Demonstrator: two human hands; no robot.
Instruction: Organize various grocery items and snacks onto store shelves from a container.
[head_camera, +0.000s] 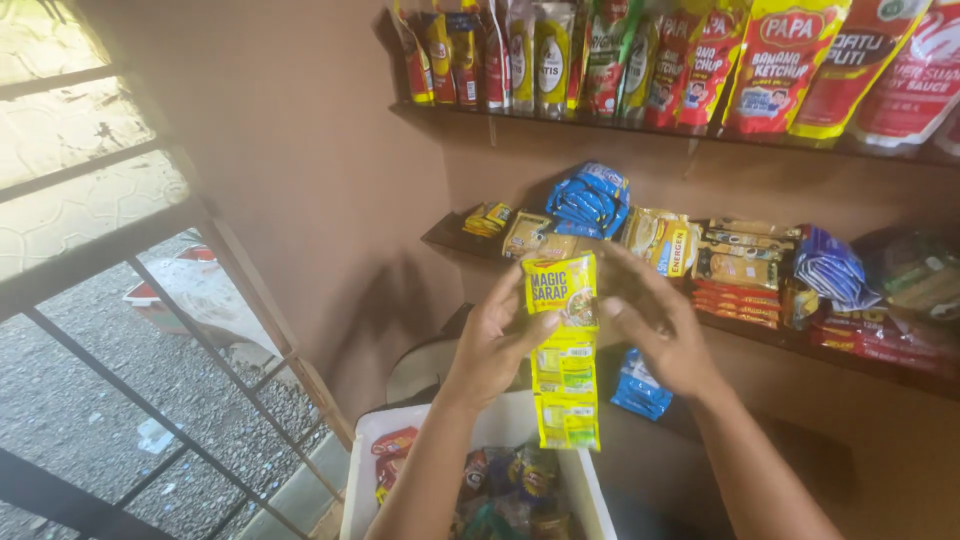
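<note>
The left hand's fingers (515, 330) are pinching the upper part of a yellow sachet strip (565, 350), thumb pressing across the front and the other fingers curling behind. The strip is hanging straight down in the air in front of the middle shelf (760, 335), showing three joined sachets, one above another. The right hand's fingers (625, 290) are spreading loosely, the thumb touching the strip's right edge near the top while the remaining fingers are reaching up behind it. The left hand (492, 345) is rising from a bare forearm coming up from the lower edge of the view; the right hand (655, 325) is angling in from the lower right corner, palm turning toward the strip.

Below the strip, a white box (365, 470) is holding mixed small packets. A blue packet bundle (590, 200) is resting at the back of the middle shelf, and a row of condiment pouches (700, 60) is standing along the top shelf (560, 125); I cannot count them exactly.
</note>
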